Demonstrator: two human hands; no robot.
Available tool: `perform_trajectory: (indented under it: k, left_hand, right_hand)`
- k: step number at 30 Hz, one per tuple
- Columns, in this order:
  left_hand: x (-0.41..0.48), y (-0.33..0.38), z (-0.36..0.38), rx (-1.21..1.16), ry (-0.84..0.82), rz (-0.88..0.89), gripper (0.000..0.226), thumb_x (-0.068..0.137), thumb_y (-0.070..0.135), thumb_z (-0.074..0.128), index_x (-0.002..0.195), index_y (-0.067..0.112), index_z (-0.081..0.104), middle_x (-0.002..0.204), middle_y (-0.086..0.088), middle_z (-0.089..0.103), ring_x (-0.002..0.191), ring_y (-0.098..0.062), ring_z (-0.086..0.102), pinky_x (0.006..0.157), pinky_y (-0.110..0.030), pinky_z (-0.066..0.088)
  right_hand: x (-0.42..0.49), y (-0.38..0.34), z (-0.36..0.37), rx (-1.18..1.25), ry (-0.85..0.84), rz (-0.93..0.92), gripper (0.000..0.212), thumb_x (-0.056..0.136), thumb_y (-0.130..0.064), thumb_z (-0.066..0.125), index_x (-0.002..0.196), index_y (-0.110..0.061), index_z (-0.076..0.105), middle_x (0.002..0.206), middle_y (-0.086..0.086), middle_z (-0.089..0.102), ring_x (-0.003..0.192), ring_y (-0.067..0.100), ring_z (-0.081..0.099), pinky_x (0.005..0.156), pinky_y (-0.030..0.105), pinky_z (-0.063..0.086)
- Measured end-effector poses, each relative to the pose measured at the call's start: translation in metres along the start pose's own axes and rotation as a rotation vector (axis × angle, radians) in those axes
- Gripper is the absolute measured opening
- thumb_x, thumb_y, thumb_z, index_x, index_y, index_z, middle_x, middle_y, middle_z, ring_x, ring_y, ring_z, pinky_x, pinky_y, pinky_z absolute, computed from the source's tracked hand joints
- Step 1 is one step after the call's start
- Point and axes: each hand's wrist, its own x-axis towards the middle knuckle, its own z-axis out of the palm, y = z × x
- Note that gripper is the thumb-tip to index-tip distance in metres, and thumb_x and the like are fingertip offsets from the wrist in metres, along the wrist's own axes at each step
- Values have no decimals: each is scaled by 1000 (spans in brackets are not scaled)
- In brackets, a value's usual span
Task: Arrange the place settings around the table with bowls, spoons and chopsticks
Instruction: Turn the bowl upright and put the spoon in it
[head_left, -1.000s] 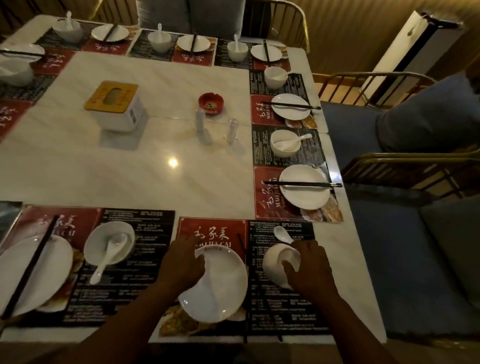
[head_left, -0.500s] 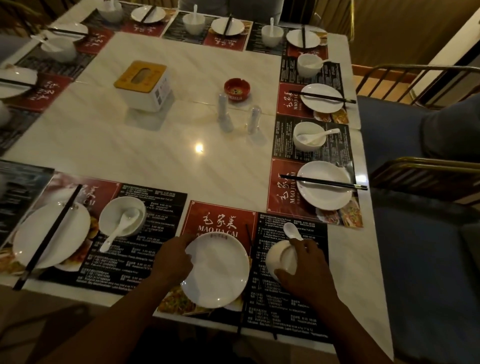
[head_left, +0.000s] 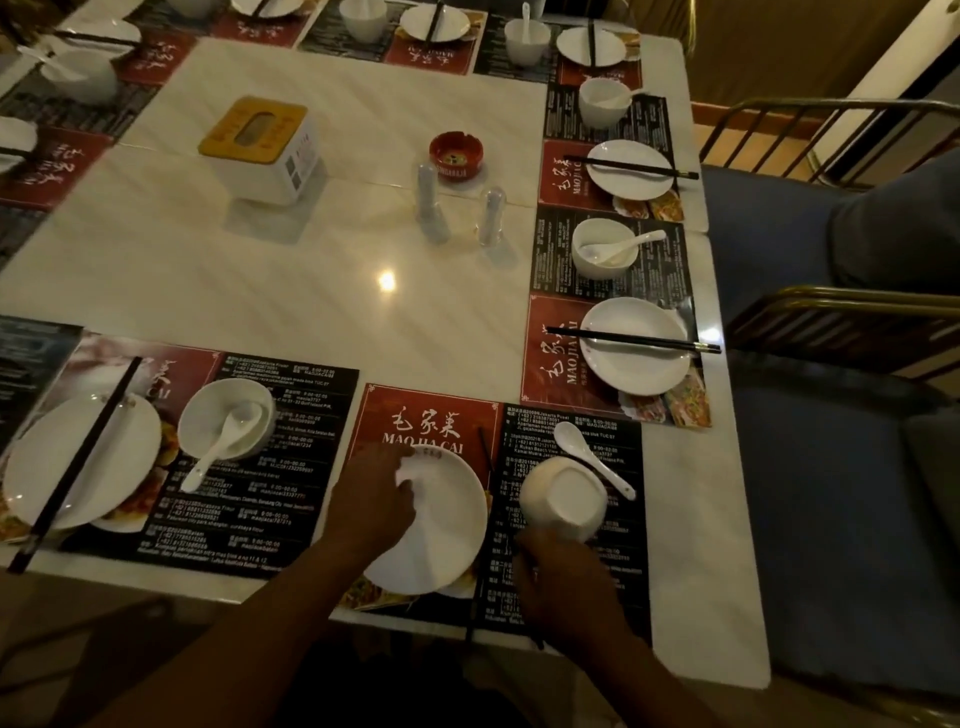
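Head view: your right hand (head_left: 566, 587) has drawn back from the bowl (head_left: 563, 501) toward the near edge of the table (head_left: 311, 260), so the bowl is now uncovered, tipped over on the mat (head_left: 415, 410). Your left hand (head_left: 374, 501) stays on the plate (head_left: 441, 525), fingers curled over its left rim.

The other places, such as the one on your right (head_left: 636, 364), look finished, with chopsticks across the plate and a spoon in the bowl. This one is not. Its spoon (head_left: 592, 460) lies on the mat just beyond the bowl, and the chopsticks (head_left: 485, 452) lie between plate and bowl, running under your right hand.

That hand's fingers are curled just behind the bowl. Whether they hold the bowl, the chopsticks or nothing, I cannot tell.
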Motion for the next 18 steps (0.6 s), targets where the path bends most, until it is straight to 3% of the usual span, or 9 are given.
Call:
perform_trajectory:
  k: [2, 6, 10, 15, 18]
  left_hand:
    - [-1, 17, 7, -53, -43, 8, 36, 87, 18, 69, 121, 24, 61, 108, 7, 61, 98, -10, 55, 88, -29, 49]
    - [-3, 35, 18, -57, -112, 32, 29, 87, 23, 68, 116, 28, 62, 101, 12, 65, 89, -5, 56, 89, -25, 46]
    - [-4, 40, 20, -39, -180, 9, 28, 88, 26, 67, 116, 27, 63, 95, 10, 70, 83, -5, 61, 86, -26, 49]
    - [-7, 42, 24, -48, -225, -29, 29, 89, 33, 68, 116, 22, 70, 100, 6, 73, 86, -6, 62, 85, -22, 46]
    - [-11, 50, 28, -126, -276, -23, 35, 90, 42, 66, 117, 20, 71, 102, 3, 75, 89, -6, 66, 86, -22, 48]
  right_hand:
    - [-4, -8, 14, 82, -185, 142, 13, 90, -39, 59, 84, -30, 52, 77, -11, 59, 67, 8, 54, 56, 23, 45]
    - [-4, -25, 30, 92, -265, 316, 37, 79, -63, 64, 88, -29, 54, 82, -8, 61, 69, 9, 50, 51, 21, 32]
    - [-4, -35, 46, 46, -254, 364, 31, 84, -50, 63, 99, -23, 63, 91, -2, 67, 84, 17, 64, 66, 29, 49]
    - [-2, -31, 38, 186, -248, 456, 11, 83, -30, 65, 85, -20, 64, 81, -2, 67, 76, 13, 64, 63, 24, 49]
    - [-5, -27, 32, 255, -245, 464, 17, 81, -34, 68, 73, -20, 62, 70, -5, 67, 68, 7, 63, 64, 25, 53]
